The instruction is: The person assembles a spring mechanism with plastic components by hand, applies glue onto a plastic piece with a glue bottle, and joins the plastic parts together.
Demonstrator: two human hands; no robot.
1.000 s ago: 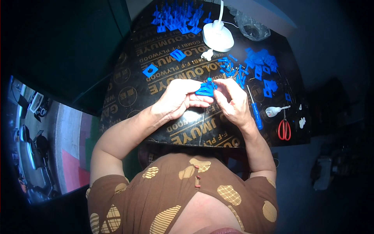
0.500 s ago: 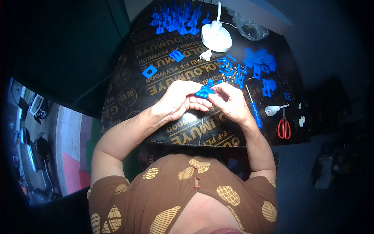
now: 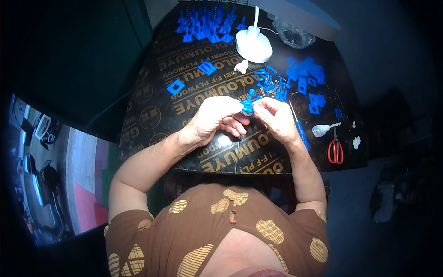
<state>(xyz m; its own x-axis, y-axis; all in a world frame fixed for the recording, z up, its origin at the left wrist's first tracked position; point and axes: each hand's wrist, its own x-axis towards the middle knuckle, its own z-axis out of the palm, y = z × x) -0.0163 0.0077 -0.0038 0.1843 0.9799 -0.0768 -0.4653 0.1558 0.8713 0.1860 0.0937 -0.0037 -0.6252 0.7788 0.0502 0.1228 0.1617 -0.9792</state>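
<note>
Over the middle of the dark plywood table top [image 3: 184, 108], a small blue plastic part [image 3: 247, 106] with a short post standing up from it is pinched between my two hands. My left hand [image 3: 217, 119] grips its left side with thumb and forefinger, the other fingers curled loosely below. On its right side, the fingertips of my right hand [image 3: 275, 117] close on the same part. Just beyond my right hand lies a heap of blue pegs and metal screws [image 3: 273, 84]. A screwdriver with a blue handle [image 3: 301, 134] rests beside my right wrist, partly hidden by it.
Square blue plates with holes [image 3: 305, 74] are piled at the right; two more [image 3: 176, 87] lie at the left. Assembled blue pieces [image 3: 205, 25] crowd the far left. A white lamp base [image 3: 254, 45] stands far centre. Red-handled scissors [image 3: 335, 152] and a small white bottle [image 3: 320, 130] lie right.
The blue part has turned in my fingers, and its post now shows more upright. Both hands have shifted slightly, still holding it. The table items keep their arrangement.
</note>
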